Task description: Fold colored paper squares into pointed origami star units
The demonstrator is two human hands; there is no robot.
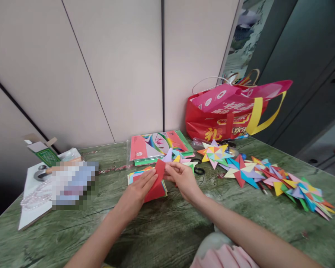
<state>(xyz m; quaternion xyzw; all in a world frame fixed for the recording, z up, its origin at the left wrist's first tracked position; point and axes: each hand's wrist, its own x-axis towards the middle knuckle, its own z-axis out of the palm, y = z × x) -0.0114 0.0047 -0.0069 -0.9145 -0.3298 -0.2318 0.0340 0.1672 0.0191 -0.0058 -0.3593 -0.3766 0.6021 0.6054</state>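
A red sheet of paper (160,172) is raised along one side above a small stack of coloured paper sheets (165,190) on the table. My left hand (136,190) lies over the red paper, its fingers stretched out and close together. At the sheet's upper right edge, my right hand (184,180) pinches the red paper between thumb and fingers. Another red surface (155,193) shows below my left fingers; whether it belongs to the same sheet I cannot tell. Just behind my hands sits a partly hidden multicoloured folded-paper piece (169,154).
Packs of coloured paper (139,147) lie at the back of the green table (100,238). Black-handled scissors (199,171) and several folded-paper stars (241,171) spread rightward. A red bag (206,121) stands behind them. At left are a white board (30,216) and a green box (46,156).
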